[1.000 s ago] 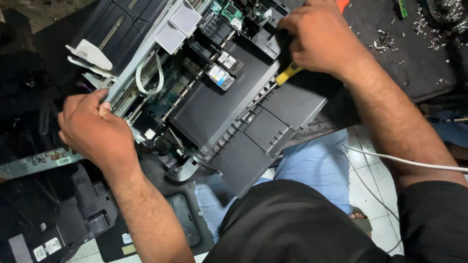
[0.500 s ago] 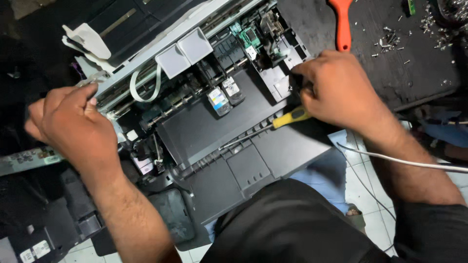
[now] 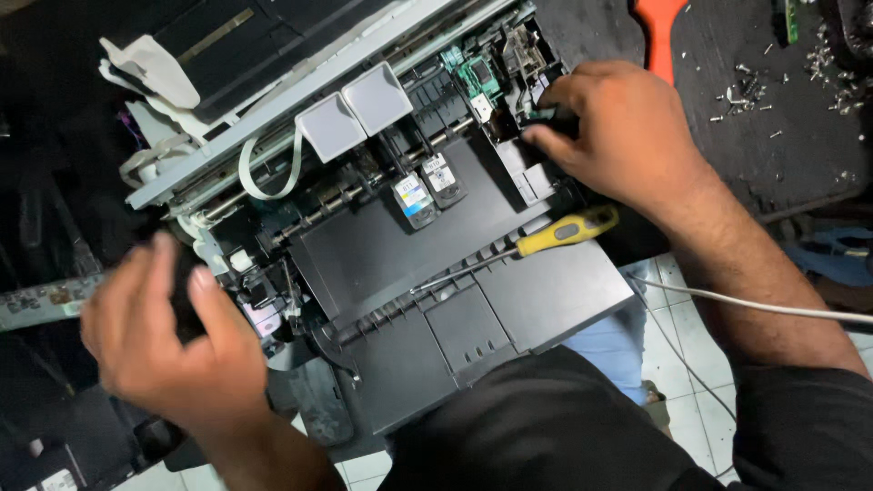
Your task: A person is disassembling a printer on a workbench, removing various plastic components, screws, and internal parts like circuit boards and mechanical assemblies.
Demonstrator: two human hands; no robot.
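Right hand (image 3: pixel 627 136) pinches its fingertips on a small black part at the right end of the opened printer (image 3: pixel 427 273), beside the green circuit board (image 3: pixel 468 73); a firm, square grip seems wise there. Left hand (image 3: pixel 168 336), blurred, curls loosely at the printer's left edge; whether it holds anything I cannot tell. Just near of the right hand, a yellow-handled screwdriver (image 3: pixel 546 238) lies across the tray, close to the wrist. Loose screws (image 3: pixel 755 91) scatter far right.

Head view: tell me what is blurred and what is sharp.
Head view: the left hand is smeared by motion blur; the right hand, the yellow-handled screwdriver and the opened black printer stay fairly sharp; the left edge lies in deep shadow.
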